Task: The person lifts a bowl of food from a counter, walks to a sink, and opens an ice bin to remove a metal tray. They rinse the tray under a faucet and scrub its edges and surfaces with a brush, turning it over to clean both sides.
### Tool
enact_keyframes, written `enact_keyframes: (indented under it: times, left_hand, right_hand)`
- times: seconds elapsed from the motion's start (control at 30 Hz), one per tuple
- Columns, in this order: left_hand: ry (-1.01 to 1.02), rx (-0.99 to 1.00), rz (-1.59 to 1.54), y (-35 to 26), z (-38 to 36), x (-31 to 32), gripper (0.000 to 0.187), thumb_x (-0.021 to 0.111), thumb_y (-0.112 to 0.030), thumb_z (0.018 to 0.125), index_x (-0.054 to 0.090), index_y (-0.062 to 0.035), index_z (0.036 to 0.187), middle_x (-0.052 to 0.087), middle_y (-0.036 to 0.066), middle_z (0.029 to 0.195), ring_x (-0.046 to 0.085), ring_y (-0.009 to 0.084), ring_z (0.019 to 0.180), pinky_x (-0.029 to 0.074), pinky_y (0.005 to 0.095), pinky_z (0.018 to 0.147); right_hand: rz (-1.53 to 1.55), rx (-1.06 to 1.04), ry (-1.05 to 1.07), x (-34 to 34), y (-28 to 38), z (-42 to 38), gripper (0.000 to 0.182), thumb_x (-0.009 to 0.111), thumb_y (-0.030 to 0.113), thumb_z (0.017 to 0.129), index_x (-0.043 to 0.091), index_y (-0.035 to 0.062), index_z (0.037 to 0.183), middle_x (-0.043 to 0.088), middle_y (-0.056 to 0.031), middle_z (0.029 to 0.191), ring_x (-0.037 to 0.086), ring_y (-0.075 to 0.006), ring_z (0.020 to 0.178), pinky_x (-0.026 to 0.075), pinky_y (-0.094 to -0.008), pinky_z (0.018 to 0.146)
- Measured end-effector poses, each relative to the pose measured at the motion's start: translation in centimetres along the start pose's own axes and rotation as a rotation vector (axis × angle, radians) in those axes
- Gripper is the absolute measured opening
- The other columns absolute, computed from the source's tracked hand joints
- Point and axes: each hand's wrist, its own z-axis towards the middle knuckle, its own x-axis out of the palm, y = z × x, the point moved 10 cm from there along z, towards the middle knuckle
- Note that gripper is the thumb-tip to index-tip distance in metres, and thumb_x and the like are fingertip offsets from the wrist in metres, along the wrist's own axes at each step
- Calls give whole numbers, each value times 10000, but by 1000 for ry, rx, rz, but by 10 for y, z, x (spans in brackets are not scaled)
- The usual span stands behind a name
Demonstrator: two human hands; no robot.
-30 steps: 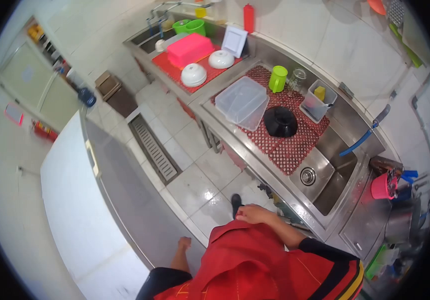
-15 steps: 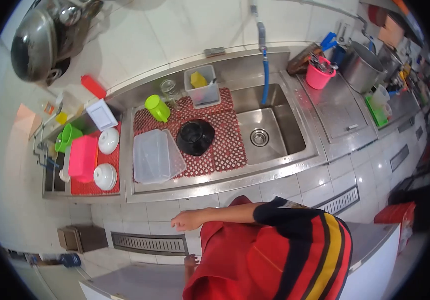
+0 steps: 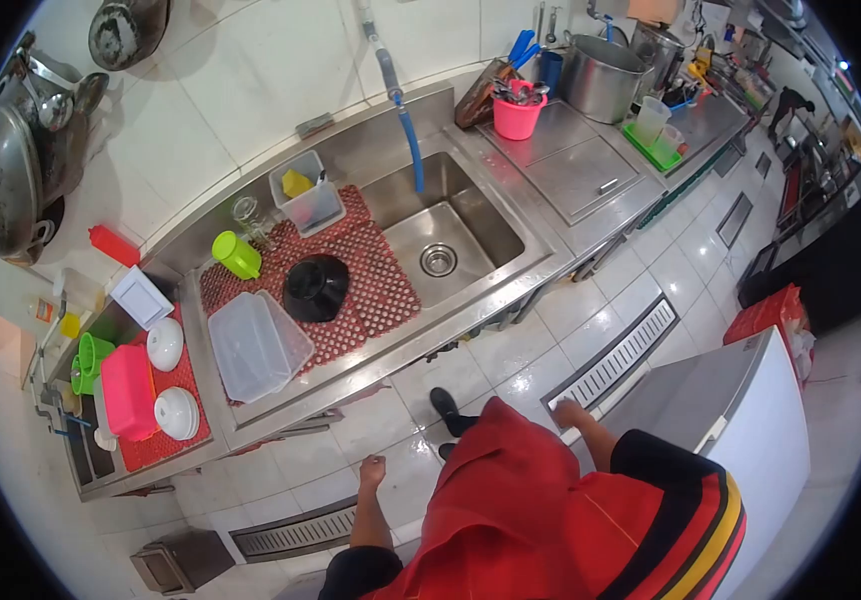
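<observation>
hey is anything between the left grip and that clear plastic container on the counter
No loose item visibly stands between the left grip and the clear plastic container; only the steel counter's front edge lies across the way.

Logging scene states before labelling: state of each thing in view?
Left hand: apparently empty
Right hand: apparently empty
Black bowl: upside down on red mat
White bowls: upside down
Blue hose: hanging, no flow visible
Sink: no standing water visible
Pink bucket: filled with utensils
Yellow sponge: inside clear tub
</observation>
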Motion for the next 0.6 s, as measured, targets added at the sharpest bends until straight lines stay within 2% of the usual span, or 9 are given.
enact_keyframes:
  times: [0.03,0.1,0.17,0.23,0.33,0.43,0.47,0.53,0.6]
  left_hand:
    - [38,-35,-93,-12,-1,11,291,553,-262,911,640,-54,1095,692,84,899,662,187,646,496,304,501]
    - [110,-104,-265,-65,-9,36,281,555,-255,909,649,-55,1082,692,86,918,665,181,650,500,310,511]
    - [200,23,-213,-115,-17,64,279,556,-254,911,660,-37,1052,691,82,908,671,185,671,511,300,538]
    - [194,283,-58,-141,-11,100,290,562,-273,903,670,-36,1032,690,80,890,683,192,732,531,310,602]
    - [387,208,161,-182,-45,133,449,541,-421,904,692,-23,1045,692,179,1072,652,361,1034,510,432,900]
    - [612,275,658,-224,-62,169,508,511,-477,891,707,-32,1037,682,195,1097,646,363,1051,501,428,924]
    - [648,366,820,-210,-43,202,516,488,-478,886,716,-42,1042,674,204,1113,644,362,1056,496,434,935]
    - [685,323,841,-237,-25,230,503,486,-464,885,717,-46,1047,672,209,1114,642,369,1058,496,442,932]
    - [669,307,768,-282,-18,250,500,484,-459,884,717,-49,1051,672,212,1110,642,374,1054,497,448,927]
  right_hand:
    - [151,135,140,11,-21,-35,500,504,420,844,720,-31,866,692,-237,980,661,-378,982,521,-445,876]
    - [75,95,125,58,-56,-32,515,511,439,831,725,-24,899,695,-221,1004,665,-368,988,524,-444,870]
    - [90,129,158,60,-58,-55,421,557,381,825,729,21,961,702,-206,996,691,-340,927,541,-429,834]
    - [200,178,106,61,-63,-67,388,594,357,817,730,43,1000,699,-203,1015,696,-328,932,544,-421,838]
    - [441,361,-118,53,-103,-69,411,633,381,790,729,40,999,684,-206,1085,651,-340,1060,520,-426,906]
    - [236,264,-6,35,-134,-74,447,634,412,777,727,44,1012,682,-208,1086,649,-363,1048,521,-427,902]
    - [242,213,60,33,-145,-71,427,605,393,799,728,41,1006,683,-214,1068,653,-366,1031,523,-427,895]
    - [235,110,188,29,-171,-65,399,548,356,845,731,34,994,686,-225,1031,660,-371,997,525,-427,883]
    - [558,212,-70,17,-219,-52,380,536,337,840,732,51,998,691,-214,1022,656,-372,1000,522,-429,885]
